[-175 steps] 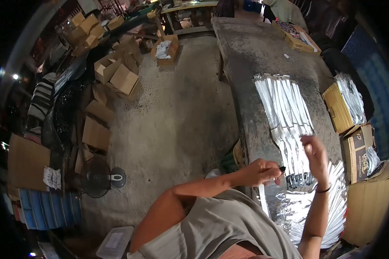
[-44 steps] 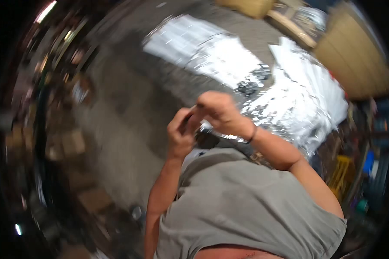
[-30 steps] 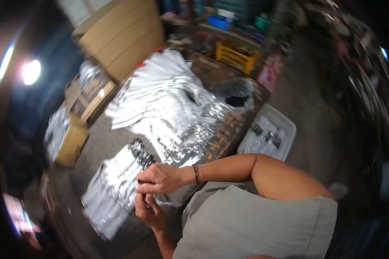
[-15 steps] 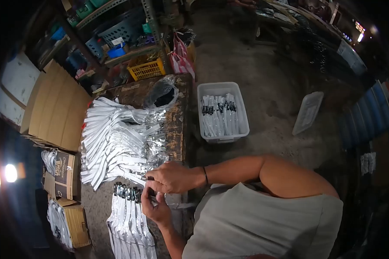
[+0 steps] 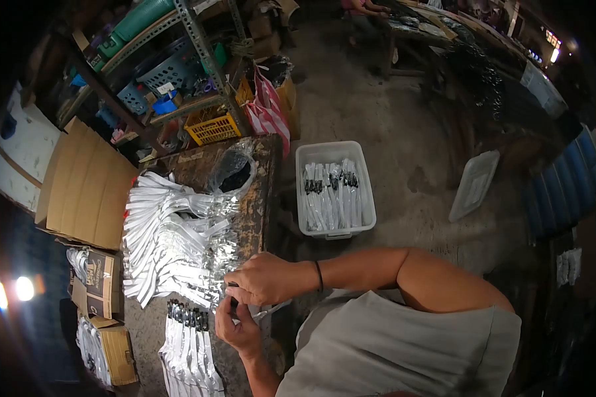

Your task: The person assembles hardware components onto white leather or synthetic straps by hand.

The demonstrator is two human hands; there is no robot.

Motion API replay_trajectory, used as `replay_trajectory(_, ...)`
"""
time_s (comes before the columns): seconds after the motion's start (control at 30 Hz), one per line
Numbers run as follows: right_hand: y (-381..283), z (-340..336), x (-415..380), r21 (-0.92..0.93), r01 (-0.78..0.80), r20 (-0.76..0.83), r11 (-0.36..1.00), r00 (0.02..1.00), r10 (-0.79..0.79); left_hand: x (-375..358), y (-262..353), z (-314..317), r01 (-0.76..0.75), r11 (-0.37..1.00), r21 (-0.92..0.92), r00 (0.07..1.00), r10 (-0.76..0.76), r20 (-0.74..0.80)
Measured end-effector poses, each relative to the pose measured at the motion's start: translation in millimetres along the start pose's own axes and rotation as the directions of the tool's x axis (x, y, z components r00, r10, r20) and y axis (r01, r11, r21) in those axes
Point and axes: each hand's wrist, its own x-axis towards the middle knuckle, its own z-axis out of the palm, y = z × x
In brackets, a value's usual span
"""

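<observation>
My right hand (image 5: pixel 266 278), with a dark band at the wrist, and my left hand (image 5: pixel 237 325) meet at the table's near edge. Together they pinch a narrow silver packet (image 5: pixel 266 309) with a small black piece at its tip. Just left of the hands lies a big fanned heap of empty silver sleeves (image 5: pixel 169 238). Below it, a neat row of filled packets (image 5: pixel 189 347) with black tips lies flat. A clear plastic bag (image 5: pixel 235 169) holding dark pieces stands at the far end of the worn wooden table (image 5: pixel 261 192).
A white plastic bin (image 5: pixel 367 198) with filled packets sits on the concrete floor right of the table, its lid (image 5: pixel 473 185) farther right. Flat cardboard (image 5: pixel 86 182) and open boxes (image 5: pixel 102 278) stand left. A metal shelf (image 5: pixel 198 40) with baskets is behind.
The view has swung round from the long table to this end with the bin. My hands have stayed together on the packet, shifting slightly toward me in the last half second.
</observation>
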Motion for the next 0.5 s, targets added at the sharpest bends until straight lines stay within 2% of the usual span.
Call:
replay_trajectory(0.07, 7.4, -9.1, -6.2, -0.003, -0.023, -0.019, 1.000, 1.000, 0.023, 3.6, 9.0, 16.1, 0.050, 0.999, 0.016, 0.998, -0.050, -0.025)
replay_trajectory(0.17, 27.4, -17.5, -19.6, 0.037, 0.059, -0.174, 0.998, 0.983, -0.052, 10.3, 32.2, 42.3, 0.008, 0.999, 0.052, 0.997, -0.003, -0.083)
replay_trajectory(0.27, 34.5, -43.7, -27.0, 0.108, -0.044, -0.050, 0.993, 0.997, 0.050, 15.9, 46.4, 60.8, -0.037, 0.995, 0.095, 0.998, 0.042, -0.047)
replay_trajectory(0.37, 45.2, -58.1, -34.9, 0.068, 0.000, -0.034, 0.998, 0.999, 0.002, 19.1, 58.9, 79.1, -0.069, 0.989, 0.128, 0.992, 0.082, -0.098)
replay_trajectory(0.47, 59.0, -53.7, -42.2, 0.003, 0.103, -0.214, 0.995, 0.972, -0.100, 16.2, 58.8, 88.1, -0.031, 0.995, 0.098, 0.995, 0.040, -0.095)
replay_trajectory(0.5, 66.6, -57.8, -40.9, -0.021, 0.144, -0.178, 0.989, 0.973, -0.145, 17.8, 57.3, 91.2, -0.065, 0.990, 0.122, 0.993, 0.076, -0.091)
